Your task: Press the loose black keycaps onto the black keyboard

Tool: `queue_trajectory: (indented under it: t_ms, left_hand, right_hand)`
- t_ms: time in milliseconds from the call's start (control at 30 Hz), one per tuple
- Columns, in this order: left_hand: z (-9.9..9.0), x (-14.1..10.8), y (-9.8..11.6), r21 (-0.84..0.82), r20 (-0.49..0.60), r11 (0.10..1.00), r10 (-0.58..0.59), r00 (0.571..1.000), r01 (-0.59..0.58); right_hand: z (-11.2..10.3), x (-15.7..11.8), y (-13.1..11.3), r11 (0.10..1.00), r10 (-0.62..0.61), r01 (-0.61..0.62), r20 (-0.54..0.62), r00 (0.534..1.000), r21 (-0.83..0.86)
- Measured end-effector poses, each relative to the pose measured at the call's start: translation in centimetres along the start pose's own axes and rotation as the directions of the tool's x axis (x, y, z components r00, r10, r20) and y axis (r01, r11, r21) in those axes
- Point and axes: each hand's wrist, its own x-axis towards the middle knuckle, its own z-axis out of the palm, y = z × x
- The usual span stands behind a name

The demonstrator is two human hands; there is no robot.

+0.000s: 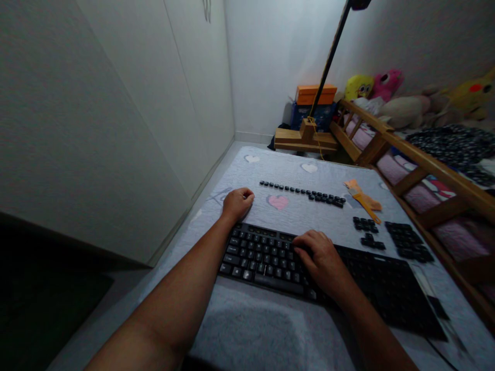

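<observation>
Wardrobe [147,98]: pale, tall doors rose left of the keyboard [266,255].
Bed [376,146]: its slatted wooden rail ran beyond the keyboard, to the right.
Cloth [266,319]: pale, printed with hearts, it spread beneath the keyboard and out on every side.
Stand [307,135]: a wooden base with a black pole stood well beyond the keyboard.
Boxes: an orange box [307,95] sat on a blue box [299,116], farther from the keyboard than the stand.
Keyboard: black, it lay flat, caps seated across its left part; its right end was too dark to read.
Right hand [319,257]: palm down over the keyboard's middle, thumb and fingers bent toward the far rows; whether it gripped a key could not be told.
Left hand [236,205]: fingers curled in, just beyond the keyboard's far left corner; whether they pinched anything could not be told.
Brush [366,207]: yellow-handled, it lay beyond the keyboard's right part, against an orange scrap [374,203].
Keycaps [292,189]: loose and black, they formed a long row beyond the keyboard, with clusters [406,239] beyond its right end.
</observation>
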Motion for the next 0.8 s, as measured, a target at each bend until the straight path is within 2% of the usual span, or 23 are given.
queue_trajectory:
  t_ms: [533, 800]
  left_hand:
    - [-0.09, -0.05, 0.21, -0.009, 0.000, 1.000, -0.011, 1.000, 0.011]
    - [0.03, 0.02, 0.03, -0.003, 0.008, 1.000, -0.008, 1.000, 0.008]
  right_hand:
    - [0.29, 0.01, -0.05, 1.000, 0.012, -0.012, -0.010, 1.000, -0.009]
    - [0.82, 0.15, 0.09, 0.998, -0.007, 0.004, -0.053, 0.999, -0.057]
